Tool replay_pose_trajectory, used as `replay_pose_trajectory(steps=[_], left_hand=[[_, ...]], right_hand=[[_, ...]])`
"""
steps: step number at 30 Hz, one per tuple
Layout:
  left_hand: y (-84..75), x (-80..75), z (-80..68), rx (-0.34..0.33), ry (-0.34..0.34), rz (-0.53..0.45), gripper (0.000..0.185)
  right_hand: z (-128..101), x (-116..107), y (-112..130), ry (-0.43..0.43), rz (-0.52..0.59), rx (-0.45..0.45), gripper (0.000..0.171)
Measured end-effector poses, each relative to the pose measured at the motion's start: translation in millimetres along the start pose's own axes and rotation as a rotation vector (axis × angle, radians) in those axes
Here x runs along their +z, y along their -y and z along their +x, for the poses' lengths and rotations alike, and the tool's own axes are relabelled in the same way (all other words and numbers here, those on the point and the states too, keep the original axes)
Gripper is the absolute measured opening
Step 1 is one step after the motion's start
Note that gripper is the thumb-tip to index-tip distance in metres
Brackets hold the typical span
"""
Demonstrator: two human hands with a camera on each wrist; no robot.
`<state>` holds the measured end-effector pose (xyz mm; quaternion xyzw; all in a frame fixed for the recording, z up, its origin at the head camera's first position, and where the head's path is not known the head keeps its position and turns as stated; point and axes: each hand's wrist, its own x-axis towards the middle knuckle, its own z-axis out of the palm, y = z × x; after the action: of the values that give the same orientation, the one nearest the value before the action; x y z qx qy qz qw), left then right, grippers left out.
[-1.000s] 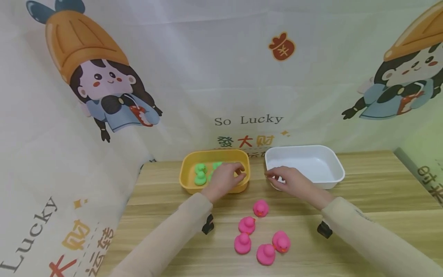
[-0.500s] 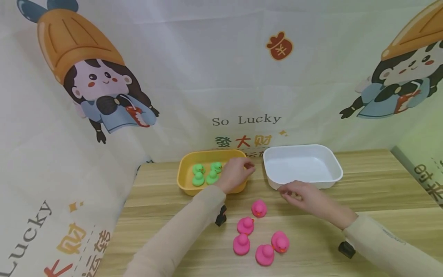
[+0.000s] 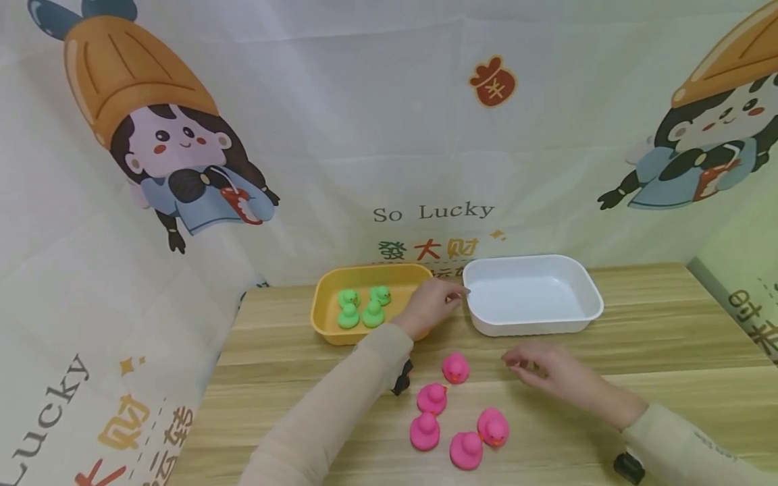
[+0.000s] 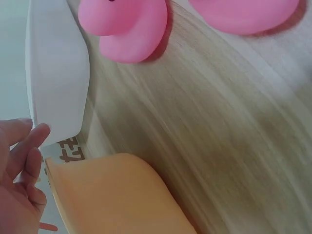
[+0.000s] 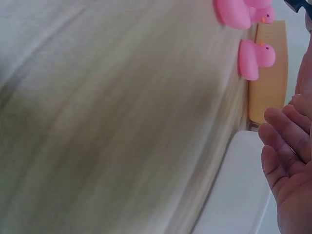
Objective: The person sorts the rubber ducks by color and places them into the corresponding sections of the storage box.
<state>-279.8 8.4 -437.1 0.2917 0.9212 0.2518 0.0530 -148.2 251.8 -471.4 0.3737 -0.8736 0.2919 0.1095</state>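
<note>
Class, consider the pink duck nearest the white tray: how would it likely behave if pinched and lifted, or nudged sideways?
The pink duck looks small, probably hollow and light. Its rounded, smooth body might slip from a pinch. Sitting upright on a flat base on the table, it would likelier slide or tip than roll.

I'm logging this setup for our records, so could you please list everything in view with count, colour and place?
Ducks: five, pink, clustered on the near middle of the table.
Small ducks: four, green, inside the yellow tub.
Tub: one, yellow, far left of centre on the table.
Tray: one, white, right of the tub, nothing visible in it.
Table: one, light wood.
Backdrop: one, white cloth with cartoon figures and "So Lucky".
Left hand: between tub and tray, fingers at the tray's corner.
Right hand: holds nothing, above the table in front of the tray.
</note>
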Motion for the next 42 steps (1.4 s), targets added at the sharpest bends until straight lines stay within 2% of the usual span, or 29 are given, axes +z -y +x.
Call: replay_pose_trajectory(steps=[7,11,18,23,25,31,34,42], left_hand=[[-3.5,4.7,3.4,0.011,-0.038,0.109,0.024],[-5.3,7.8,4.2,0.013,-0.029,0.187,0.028],[-6.2,9.2,2.2,0.031,-0.045,0.216,0.026],[-6.0,7.4,0.9,0.031,-0.051,0.193,0.024],[-5.6,7.5,0.8,0.027,-0.051,0.191,0.024],[-4.1,7.3,-1.0,-0.003,-0.073,0.177,0.020],[-2.9,6.5,-1.9,-0.004,-0.090,0.172,0.019],[-2.5,6.6,-4.2,-0.041,-0.102,0.185,0.027]], right_hand=[[-6,7,0,-0.012,-0.003,-0.013,0.023],[-9,9,0,0.003,0.005,-0.002,0.022],[-12,10,2,0.049,0.065,0.052,0.020],[-13,11,6,0.076,0.115,0.084,0.018],[-13,12,6,0.075,0.110,0.048,0.019],[-13,15,13,0.087,0.153,-0.153,0.028],[-12,14,20,0.149,0.213,-0.162,0.028],[-11,14,26,0.247,0.225,-0.226,0.028]])
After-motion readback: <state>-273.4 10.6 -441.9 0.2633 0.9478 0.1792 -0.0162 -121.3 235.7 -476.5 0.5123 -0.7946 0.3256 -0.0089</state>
